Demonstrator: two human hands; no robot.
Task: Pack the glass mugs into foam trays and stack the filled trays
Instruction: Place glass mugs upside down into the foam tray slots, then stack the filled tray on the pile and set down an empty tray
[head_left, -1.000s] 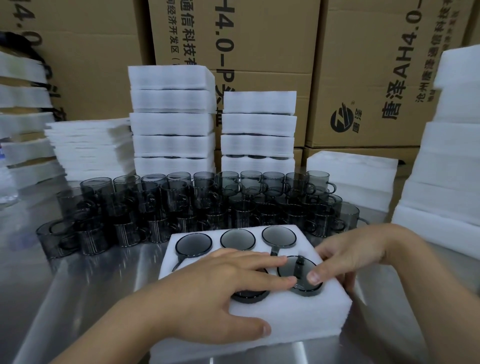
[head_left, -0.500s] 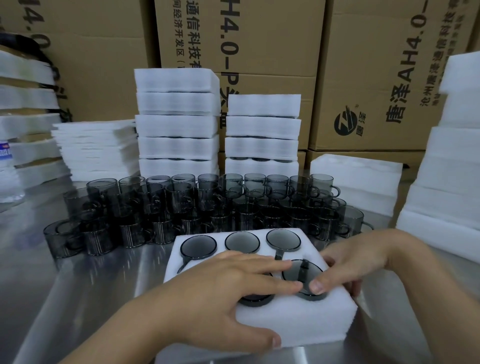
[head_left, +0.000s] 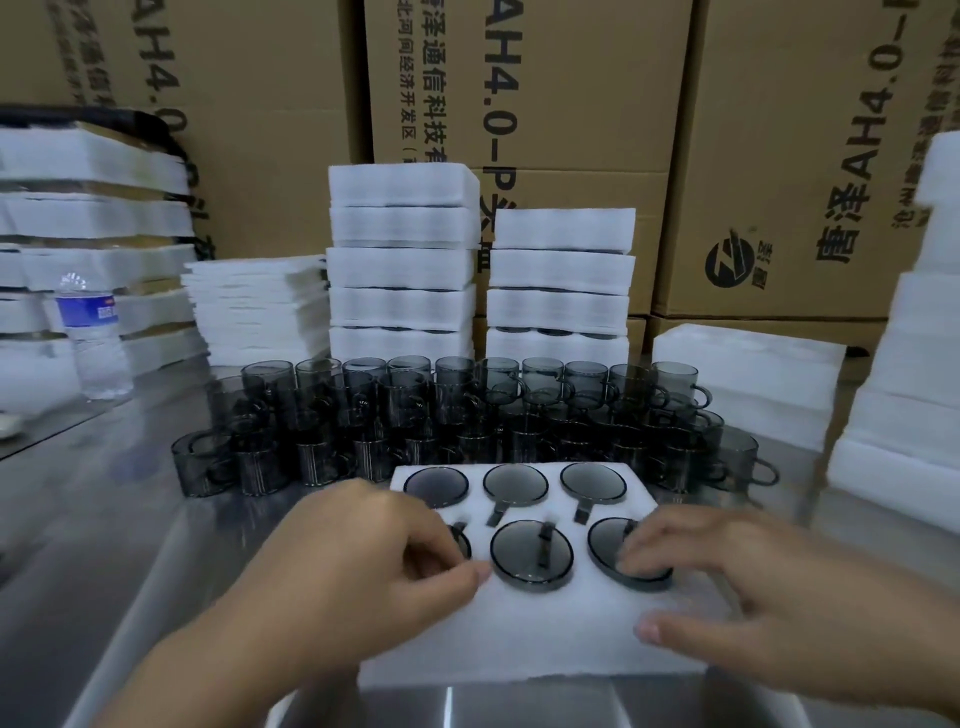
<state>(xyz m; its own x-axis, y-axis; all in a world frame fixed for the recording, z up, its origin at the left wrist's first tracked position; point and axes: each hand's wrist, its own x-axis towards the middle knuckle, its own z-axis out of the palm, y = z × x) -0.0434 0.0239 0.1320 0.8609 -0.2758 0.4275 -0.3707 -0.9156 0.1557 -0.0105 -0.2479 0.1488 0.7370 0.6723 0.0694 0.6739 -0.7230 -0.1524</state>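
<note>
The foam tray (head_left: 545, 634) lies at the near middle of the steel table (head_left: 104, 545), and 6 seated mugs (head_left: 531, 555) sit in it base up, 3 in the far row and 3 in the near row; no empty pocket shows, though the near-left one is mostly hidden.

The left hand (head_left: 363, 561) is over that near-left mug with its fingers bent down and the thumb tip on the foam; I cannot tell whether it pinches anything. The right hand (head_left: 727, 577) is spread, fingers fairly straight, tips resting on the near-right mug base and holding nothing; it is blurred.

The step in hand looks like seating the last mugs. To do it well, press flat on each base until it sits level with the others; the 2 near ones seem to stand slightly proud. Each handle should be in its slot before pushing. Then lift the tray from both short sides, kept level.

Just beyond the tray crowd the loose mugs (head_left: 467, 415); the far row shows about 10, the rest overlap too much to count. Behind them stand 2 filled stacks (head_left: 402, 270), 5 trays on the left and 4 on the right. At far left stands 1 water bottle (head_left: 93, 338).
</note>
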